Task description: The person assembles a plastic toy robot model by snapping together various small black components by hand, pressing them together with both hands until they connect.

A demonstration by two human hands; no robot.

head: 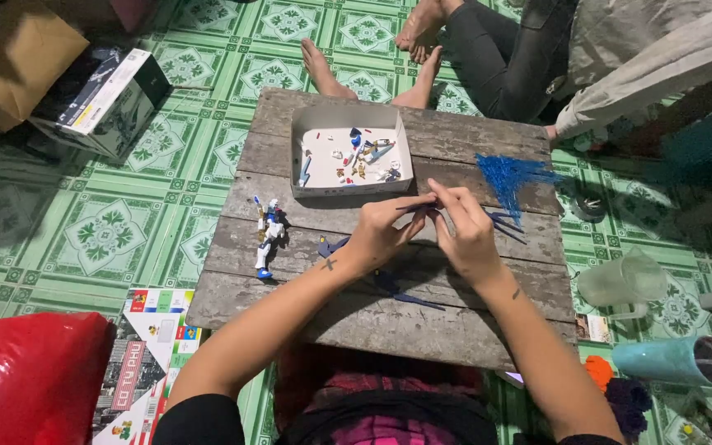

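A small dark blue part is pinched between both hands above the middle of the counter. Left hand fingers grasp one end; right hand fingers close on the other, seemingly with a thin tool.

Risk: the part is tiny; a slip could send it into the gaps between planks or onto the patterned floor. Excess force could snap it.

Nearby: loose blue pieces under the wrists, a blue sprue right, an open box of parts ahead, a small robot figure lying left. A seated person's feet rest at the far edge. A plastic cup stands just beside the counter.
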